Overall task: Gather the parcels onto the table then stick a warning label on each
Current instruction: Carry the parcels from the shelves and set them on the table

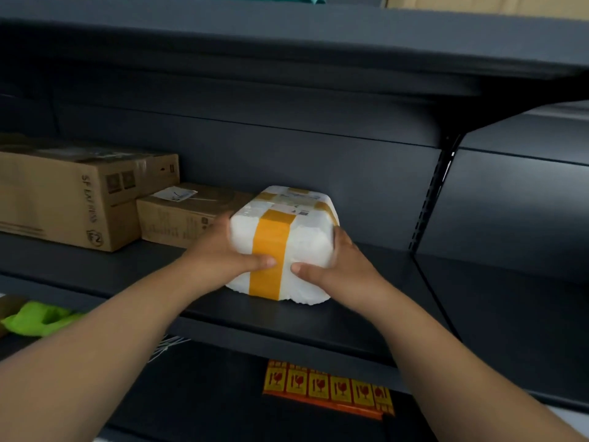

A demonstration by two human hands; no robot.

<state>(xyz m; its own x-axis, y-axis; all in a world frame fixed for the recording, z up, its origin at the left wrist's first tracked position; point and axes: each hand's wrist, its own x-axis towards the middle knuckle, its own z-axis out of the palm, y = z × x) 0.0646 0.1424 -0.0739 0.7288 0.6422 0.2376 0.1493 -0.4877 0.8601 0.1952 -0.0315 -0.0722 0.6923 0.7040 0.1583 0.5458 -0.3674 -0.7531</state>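
Your left hand (223,250) and right hand (342,260) clasp the white parcel (287,247) from both sides, fingers wrapped on it; it rests on the dark shelf (366,282), beside 2 cardboard boxes (178,215).

Between the left grip (234,250) and the right grip (334,260) sits a white, crinkled plastic-wrapped parcel (306,247), bound by a smooth, slightly glossy band of yellow tape (271,250). Under both grips the dark grey metal shelf (366,282) looks matt and smooth. Left of the left grip stand a small brown cardboard box (178,218) with a white paper label and a large brown cardboard box (63,199), both matt. Below the grips lies a glossy orange-and-yellow sheet of warning stickers (328,389).
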